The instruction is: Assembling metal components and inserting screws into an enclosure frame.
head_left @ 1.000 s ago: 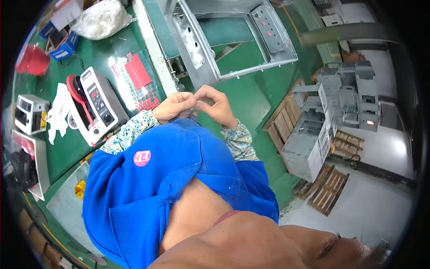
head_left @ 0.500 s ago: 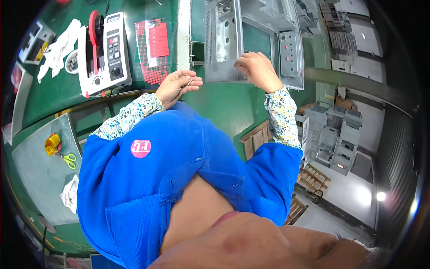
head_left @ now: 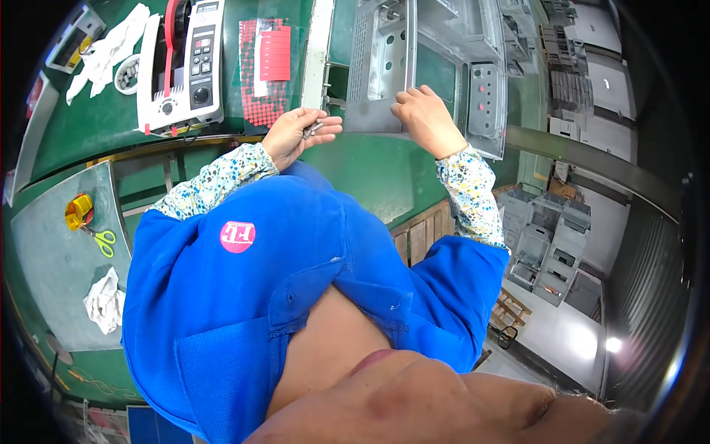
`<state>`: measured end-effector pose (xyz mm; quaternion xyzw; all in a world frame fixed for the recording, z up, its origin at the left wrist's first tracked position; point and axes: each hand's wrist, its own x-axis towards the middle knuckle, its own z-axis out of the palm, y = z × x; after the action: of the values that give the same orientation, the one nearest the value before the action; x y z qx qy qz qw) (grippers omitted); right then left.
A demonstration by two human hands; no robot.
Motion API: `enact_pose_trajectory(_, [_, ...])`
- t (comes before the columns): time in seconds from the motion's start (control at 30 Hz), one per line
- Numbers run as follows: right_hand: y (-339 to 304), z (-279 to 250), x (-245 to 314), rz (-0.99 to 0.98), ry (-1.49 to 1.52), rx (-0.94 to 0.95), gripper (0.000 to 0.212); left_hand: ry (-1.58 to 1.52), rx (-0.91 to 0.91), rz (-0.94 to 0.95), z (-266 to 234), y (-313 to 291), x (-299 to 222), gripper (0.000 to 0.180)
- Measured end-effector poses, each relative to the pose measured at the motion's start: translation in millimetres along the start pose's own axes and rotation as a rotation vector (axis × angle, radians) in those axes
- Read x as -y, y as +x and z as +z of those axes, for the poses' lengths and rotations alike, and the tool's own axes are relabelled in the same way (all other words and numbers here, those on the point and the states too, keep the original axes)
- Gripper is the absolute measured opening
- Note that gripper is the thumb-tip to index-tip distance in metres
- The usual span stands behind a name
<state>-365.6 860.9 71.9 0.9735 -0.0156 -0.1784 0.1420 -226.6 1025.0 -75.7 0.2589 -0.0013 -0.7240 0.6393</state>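
Note:
My left hand (head_left: 290,136) is palm up with its fingers curled, holding several small grey metal pieces (head_left: 314,129) that look like short studs or screws. My right hand (head_left: 429,124) is at the near edge of a grey sheet-metal enclosure (head_left: 367,112), beside its upright wall. Its fingers are bent inward, and anything between the fingertips is hidden. The enclosure lies open on the green bench, with round holes in its panels and red dots on the right-hand one (head_left: 484,92).
Left of the hands are a tape dispenser (head_left: 206,63) with red tape, a sheet of red dot stickers (head_left: 265,103), a cup of small parts (head_left: 127,75) and a white cloth (head_left: 111,52). Scissors (head_left: 105,241) and a yellow tape roll (head_left: 78,212) lie on a side board. Stacked metal boxes (head_left: 547,237) stand at right.
My left palm has turned further up, showing the metal pieces more plainly. My right hand stays by the enclosure edge with its fingers slightly shifted. The whole view has shifted a little.

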Motion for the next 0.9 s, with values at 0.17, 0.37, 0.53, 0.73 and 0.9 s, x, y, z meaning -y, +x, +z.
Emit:
enact_pose_trajectory(0.17, [1.0, 1.9, 5.3, 0.008, -0.107, -0.015, 0.004, -0.016, 0.005, 0.0, 3.2, -0.8, 1.7, 0.02])
enact_pose_trajectory(0.37, [1.6, 14.0, 3.8, 0.15, -0.192, 0.036, 0.004, 0.017, 0.041, -0.015, 3.7, -1.9, 0.8, 0.019])
enact_pose_trajectory(0.53, [-3.5, -10.1, 11.9, 0.162, -0.106, -0.104, 0.013, 0.049, 0.027, -0.007, 3.1, -2.0, 3.3, 0.02])
enact_pose_trajectory(0.73, [-8.1, -93.8, 73.5, -0.599, 1.216, -0.545, 0.018, 0.074, 0.033, -0.025, -3.5, 7.2, 7.9, 0.016])
enact_pose_trajectory(0.9, [-16.8, -110.4, 112.6, -1.175, 1.611, -0.496, 0.028, 0.15, -0.018, -0.047, 5.9, 6.5, 9.9, 0.018])
